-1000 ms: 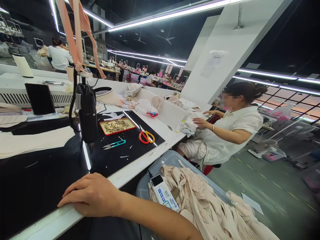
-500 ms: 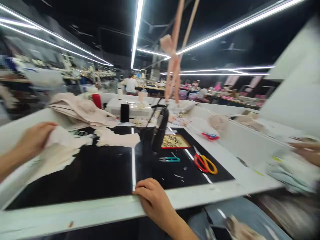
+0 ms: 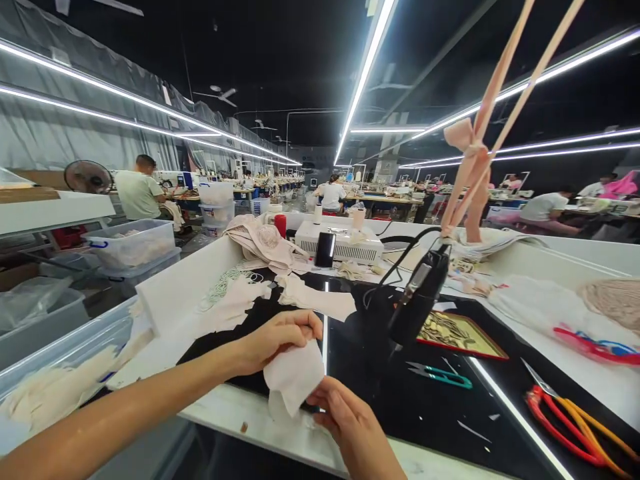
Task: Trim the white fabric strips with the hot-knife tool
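A small pale fabric piece (image 3: 294, 377) hangs between my hands above the front edge of the black work surface (image 3: 370, 373). My left hand (image 3: 280, 337) pinches its top. At its lower right side, my right hand (image 3: 347, 417) has its thumb and fingers closed on the edge. Pale fabric pieces lie behind, one at the left (image 3: 235, 303) and one in the middle (image 3: 317, 297). A black hanging tool (image 3: 420, 293) stands over the surface to the right. Nearer me are teal snips (image 3: 443, 375) and red-and-orange scissors (image 3: 565, 413).
A red-rimmed tray (image 3: 465, 333) of small pieces sits beyond the snips. A phone (image 3: 325, 249) leans against a white box (image 3: 345, 245). Fabric is stacked (image 3: 260, 240) at the back left. Plastic bins (image 3: 133, 247) stand left of the table, and several people sit farther off.
The view has turned left. My left hand has come to the middle with a fabric piece, and my right hand has left the table edge and now grips that piece too.
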A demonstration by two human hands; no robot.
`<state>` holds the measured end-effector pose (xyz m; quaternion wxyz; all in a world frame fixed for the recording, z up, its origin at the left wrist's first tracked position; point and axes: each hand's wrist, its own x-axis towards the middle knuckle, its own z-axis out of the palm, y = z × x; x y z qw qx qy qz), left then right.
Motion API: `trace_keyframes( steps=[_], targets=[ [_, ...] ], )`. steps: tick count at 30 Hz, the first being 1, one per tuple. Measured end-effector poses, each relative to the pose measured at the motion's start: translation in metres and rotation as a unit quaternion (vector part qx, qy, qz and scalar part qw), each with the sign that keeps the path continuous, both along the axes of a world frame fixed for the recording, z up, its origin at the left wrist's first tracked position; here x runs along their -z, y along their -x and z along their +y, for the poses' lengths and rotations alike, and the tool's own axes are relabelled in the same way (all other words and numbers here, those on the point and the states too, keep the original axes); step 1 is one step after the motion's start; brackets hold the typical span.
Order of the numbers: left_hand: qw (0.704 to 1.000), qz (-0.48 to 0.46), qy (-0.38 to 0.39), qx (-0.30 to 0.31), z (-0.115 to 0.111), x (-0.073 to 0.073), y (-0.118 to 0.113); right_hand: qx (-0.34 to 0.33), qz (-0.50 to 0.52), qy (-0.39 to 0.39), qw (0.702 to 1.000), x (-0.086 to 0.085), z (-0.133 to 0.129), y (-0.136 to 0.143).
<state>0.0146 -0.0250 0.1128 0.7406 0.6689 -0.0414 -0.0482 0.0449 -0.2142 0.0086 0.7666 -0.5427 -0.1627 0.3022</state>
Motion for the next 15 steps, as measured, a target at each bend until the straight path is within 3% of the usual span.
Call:
trace_keyframes(
  steps=[2, 5, 8, 11, 15],
  targets=[
    [0.998, 0.008, -0.057, 0.027, -0.006, 0.003, 0.003, -0.022, 0.055, -0.054, 0.997, -0.009, 0.01, 0.004],
    [0.992, 0.02, -0.124, 0.01, -0.007, 0.007, 0.008, 0.0, 0.084, -0.092, 0.992, -0.013, 0.01, 0.002],
    [0.984, 0.038, -0.171, -0.019, -0.007, 0.012, 0.013, 0.024, 0.056, -0.066, 0.996, -0.013, 0.001, -0.002],
    [0.973, 0.066, -0.22, 0.005, -0.007, 0.018, 0.018, 0.031, 0.005, -0.025, 0.999, -0.014, -0.004, -0.002],
    [0.976, 0.094, -0.194, 0.029, -0.007, 0.024, 0.018, -0.005, 0.015, -0.026, 1.0, -0.017, -0.005, 0.0]
  ],
)
